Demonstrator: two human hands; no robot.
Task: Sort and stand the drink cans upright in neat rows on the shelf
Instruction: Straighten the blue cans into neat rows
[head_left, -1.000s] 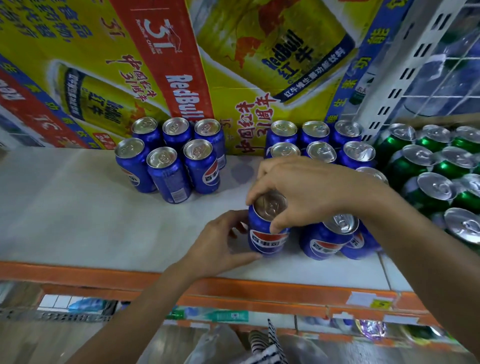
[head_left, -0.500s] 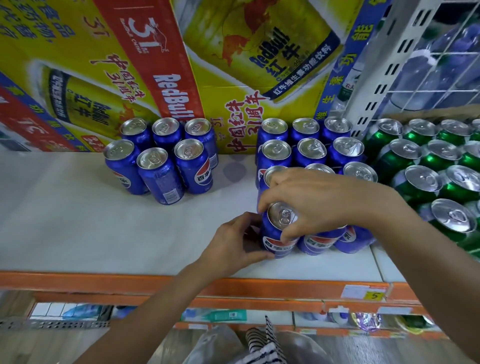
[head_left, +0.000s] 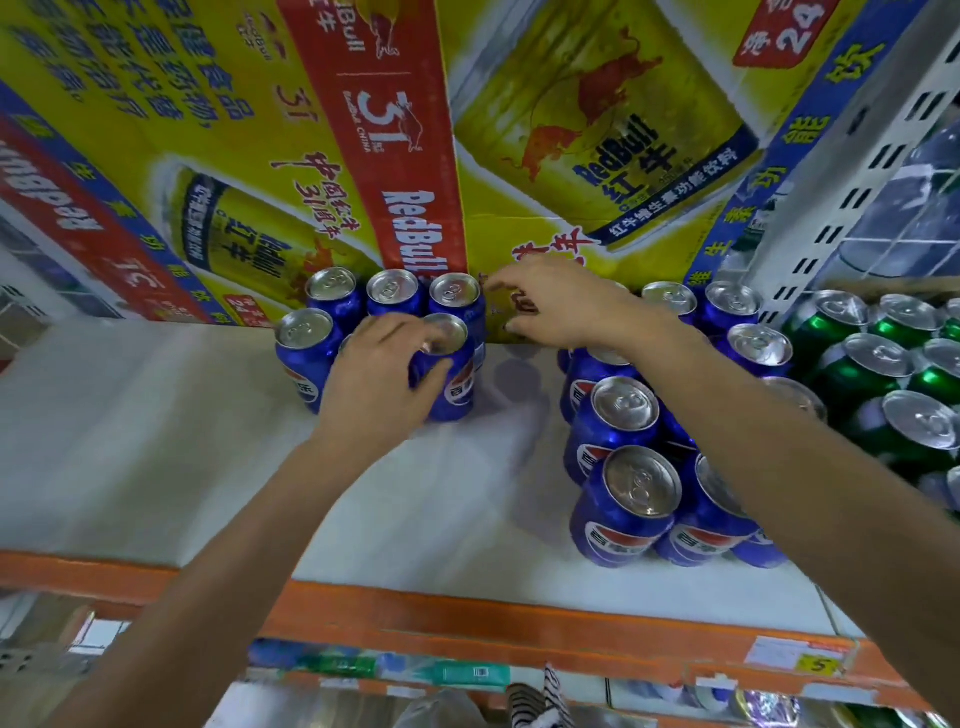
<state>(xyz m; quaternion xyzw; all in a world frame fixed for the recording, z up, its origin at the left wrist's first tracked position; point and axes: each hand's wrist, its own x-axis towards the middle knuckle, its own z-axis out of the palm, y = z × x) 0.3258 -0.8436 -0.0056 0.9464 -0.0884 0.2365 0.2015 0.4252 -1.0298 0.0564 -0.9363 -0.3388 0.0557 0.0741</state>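
One blue can (head_left: 453, 387), likely slick but stiff, sits in our left grip (head_left: 384, 376) by its sides; right grip (head_left: 563, 309) loose, empty.

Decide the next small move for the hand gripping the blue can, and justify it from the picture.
Probably slide the blue can in the left hand's grip rightward: bare shelf separates its group from the right-hand block, and the right hand hovers open behind that gap.
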